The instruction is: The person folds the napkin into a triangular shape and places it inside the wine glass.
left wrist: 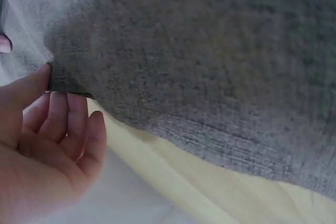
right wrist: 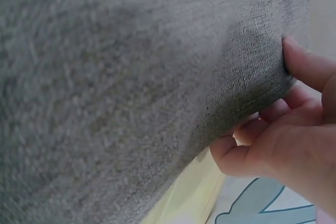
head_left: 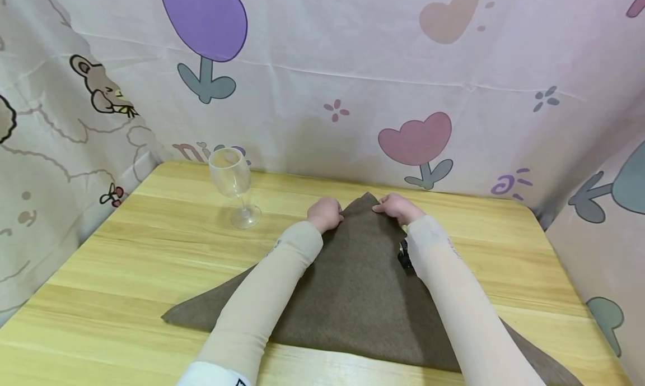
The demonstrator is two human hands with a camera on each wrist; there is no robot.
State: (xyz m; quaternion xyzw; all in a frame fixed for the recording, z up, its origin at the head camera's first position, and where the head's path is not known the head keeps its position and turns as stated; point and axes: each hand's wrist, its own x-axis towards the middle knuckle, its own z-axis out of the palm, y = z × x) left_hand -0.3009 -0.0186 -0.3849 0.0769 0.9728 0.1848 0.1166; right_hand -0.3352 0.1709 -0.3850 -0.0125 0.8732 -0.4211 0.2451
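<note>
A brown-grey cloth (head_left: 358, 296), folded into a triangle, spreads over the table with its point toward the back edge. Near that point my left hand (head_left: 325, 213) pinches the cloth's left edge between thumb and fingers. Opposite it, my right hand (head_left: 400, 208) pinches the right edge just below the tip. Both wrist views show the cloth (left wrist: 199, 66) close up, its edge caught between thumb and fingertips of the left hand (left wrist: 58, 140) and of the right hand (right wrist: 283, 135). The cloth's right corner runs off toward the front right, partly behind the right sleeve.
A clear wine glass (head_left: 233, 178) stands upright at the back left of the wooden table (head_left: 126, 251). A printed curtain (head_left: 302, 66) hangs right behind the table's back edge and along both sides. A small black wrist device (head_left: 405, 256) shows by the right sleeve.
</note>
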